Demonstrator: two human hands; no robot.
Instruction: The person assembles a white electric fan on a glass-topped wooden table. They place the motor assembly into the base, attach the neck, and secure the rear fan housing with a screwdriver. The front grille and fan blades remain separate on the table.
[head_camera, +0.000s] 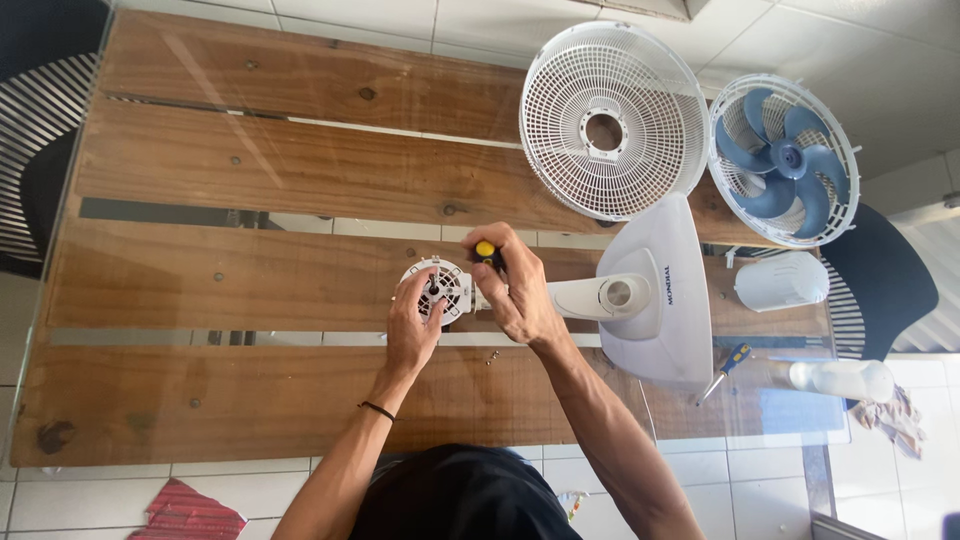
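Our left hand (412, 325) is curled around the round white fan motor (440, 287), which sits in the middle of the wooden table (220, 400) at the end of the white fan stand (655, 300). Our right hand (518, 290) is closed tight on a screwdriver (486, 251) with a yellow and black handle, right beside the motor. A white fan grille (612, 122) and a blue fan blade (783, 160) lie farther back.

left hand (412, 325) steadying fan motor (440, 288); right hand (515, 290) gripping screwdriver (486, 250) (yellow-capped)
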